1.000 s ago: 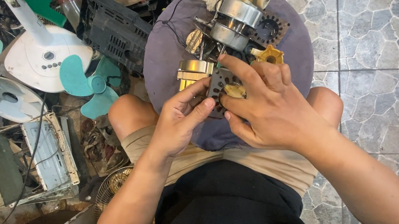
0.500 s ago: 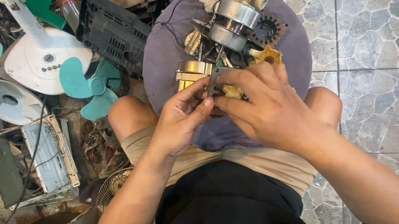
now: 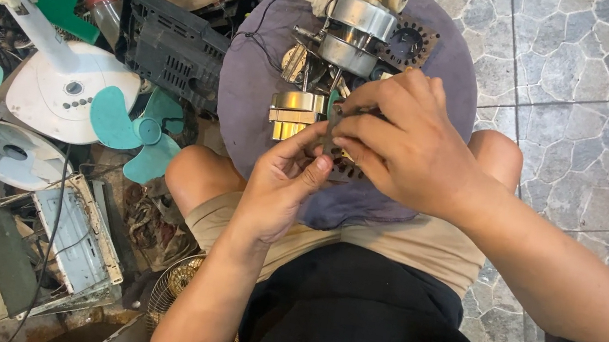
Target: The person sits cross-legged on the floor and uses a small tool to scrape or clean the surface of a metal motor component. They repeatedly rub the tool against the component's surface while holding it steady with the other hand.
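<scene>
Gripping a small metal part (image 3: 338, 146), mostly hidden, both hands are clenched on it over the purple cushion (image 3: 253, 84): right hand (image 3: 410, 150) above, left hand (image 3: 283, 184) pinching from 7 o'clock. Since a second ago only fingers shifted; the part stayed put. Fan motor (image 3: 353, 23) at 12, teal fan blade (image 3: 128, 126) at 9.

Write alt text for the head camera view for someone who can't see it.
Both hands, left hand and right hand, grip a small metal motor part over a round purple cushion between the person's knees. A dismantled fan motor sits behind; a white fan base and teal fan blades lie left.
</scene>
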